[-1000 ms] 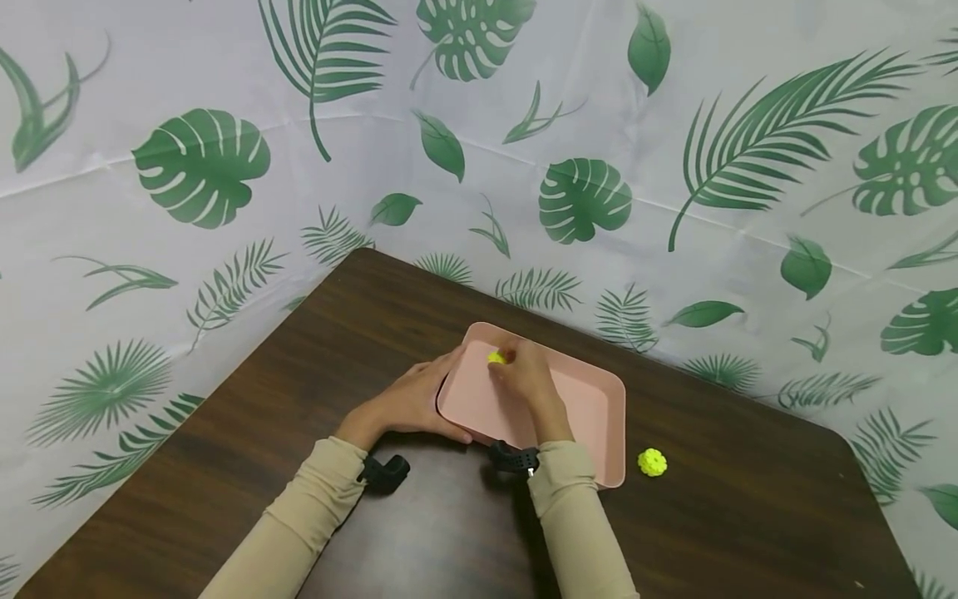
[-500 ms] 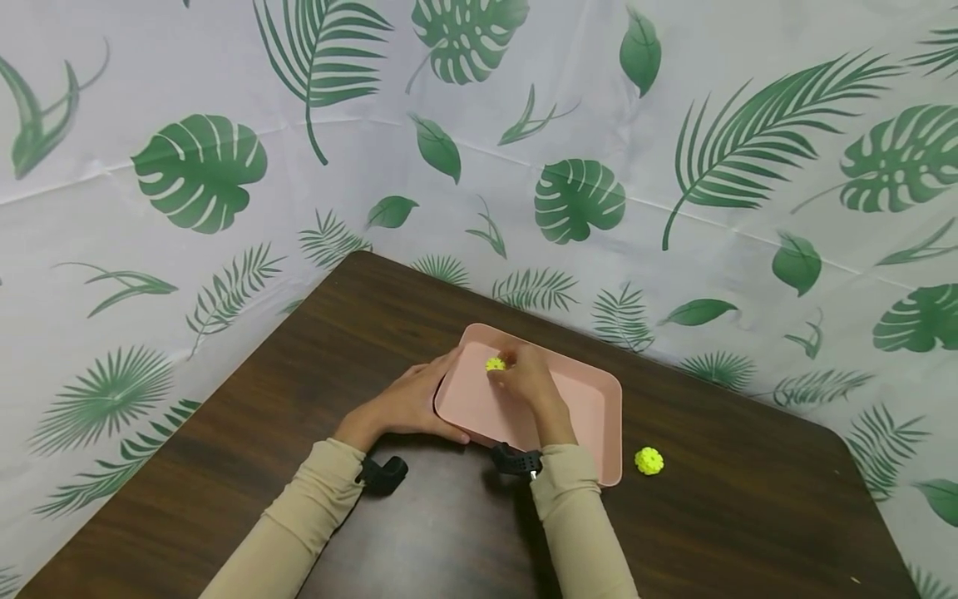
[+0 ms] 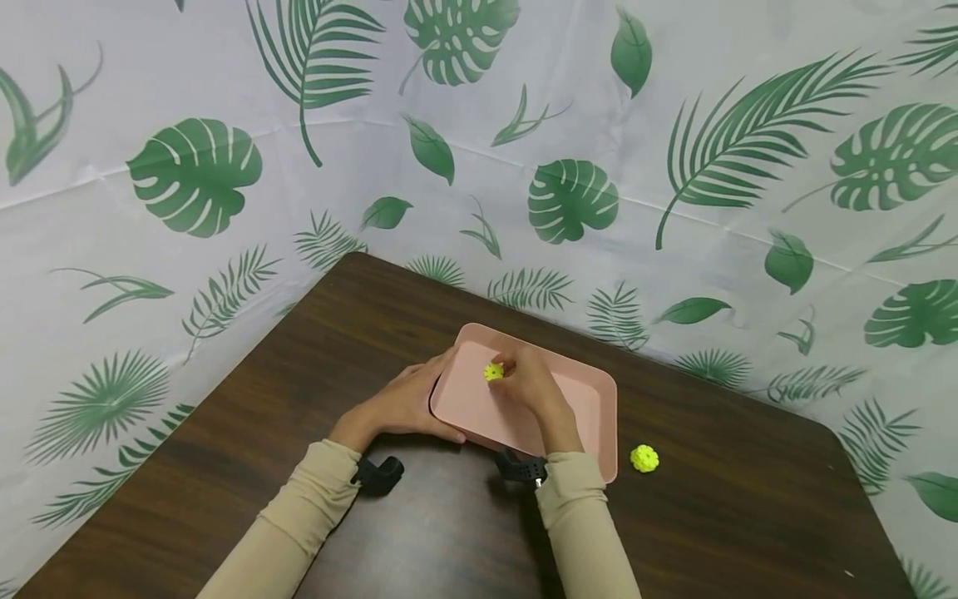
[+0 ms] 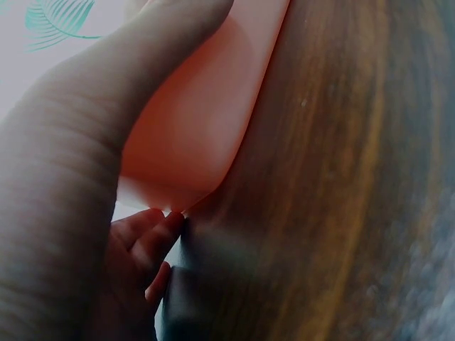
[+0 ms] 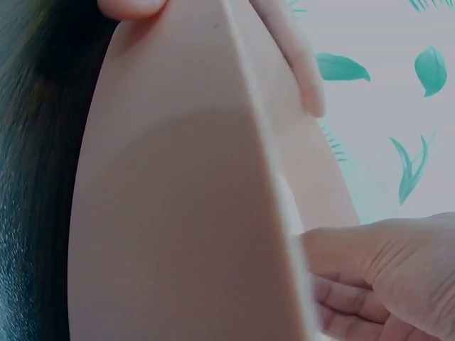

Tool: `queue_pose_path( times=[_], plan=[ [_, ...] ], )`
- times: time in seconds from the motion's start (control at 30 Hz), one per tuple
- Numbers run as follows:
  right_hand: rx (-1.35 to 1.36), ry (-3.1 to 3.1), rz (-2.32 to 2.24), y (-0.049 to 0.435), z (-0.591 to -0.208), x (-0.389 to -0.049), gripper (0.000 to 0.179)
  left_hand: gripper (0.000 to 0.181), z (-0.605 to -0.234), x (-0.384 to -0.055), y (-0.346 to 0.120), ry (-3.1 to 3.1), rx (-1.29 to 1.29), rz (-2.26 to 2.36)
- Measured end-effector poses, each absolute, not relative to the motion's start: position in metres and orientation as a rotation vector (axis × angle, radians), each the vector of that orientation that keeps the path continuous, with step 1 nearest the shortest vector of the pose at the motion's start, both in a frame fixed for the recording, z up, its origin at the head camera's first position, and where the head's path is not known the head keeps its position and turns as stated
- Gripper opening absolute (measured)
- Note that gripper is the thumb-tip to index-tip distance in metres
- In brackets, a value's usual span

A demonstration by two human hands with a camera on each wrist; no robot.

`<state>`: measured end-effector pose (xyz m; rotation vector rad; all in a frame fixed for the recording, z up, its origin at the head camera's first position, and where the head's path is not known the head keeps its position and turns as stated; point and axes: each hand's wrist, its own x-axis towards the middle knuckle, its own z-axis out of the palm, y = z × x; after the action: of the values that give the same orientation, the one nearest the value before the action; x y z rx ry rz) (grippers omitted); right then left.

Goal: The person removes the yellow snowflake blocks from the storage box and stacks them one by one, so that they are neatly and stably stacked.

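My left hand (image 3: 400, 406) grips the left end of a pink rectangular tray (image 3: 467, 403), the thumb along its near side. In the left wrist view the fingertips (image 4: 153, 238) reach the tray's corner. Over the inside of the tray, my right hand (image 3: 530, 381) pinches a small bumpy yellow ball (image 3: 493, 372) between thumb and fingers. The right wrist view shows that hand behind the tray's wall (image 5: 170, 199), which hides the ball there. A second bumpy yellow ball (image 3: 644, 458) lies on the table, right of the tray.
The dark wooden table (image 3: 748, 516) carries the tray and the loose ball. Its far edges meet a white leaf-print cloth (image 3: 464, 141) that hangs on two sides. Both wrists wear black bands, such as the left band (image 3: 377, 476).
My right hand has brought the yellow ball slightly nearer to me within the tray, and more of the ball shows. The left hand keeps its hold. The head view has shifted slightly.
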<state>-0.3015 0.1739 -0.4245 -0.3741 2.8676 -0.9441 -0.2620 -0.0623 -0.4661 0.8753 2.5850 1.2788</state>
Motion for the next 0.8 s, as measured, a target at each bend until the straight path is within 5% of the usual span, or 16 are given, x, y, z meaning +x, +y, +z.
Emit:
queue_pose_path(
  times=[0.37,0.8],
  plan=[
    [-0.382,2.942,-0.936,0.193,-0.422,-0.292,0.019,0.136,-0.464,-0.259,-0.051,2.567,0.898,1.263],
    [-0.236,3.141,-1.046,0.263,-0.366,-0.247,0.031,0.137,-0.463,-0.262,-0.058,2.584,0.886,1.291]
  ],
)
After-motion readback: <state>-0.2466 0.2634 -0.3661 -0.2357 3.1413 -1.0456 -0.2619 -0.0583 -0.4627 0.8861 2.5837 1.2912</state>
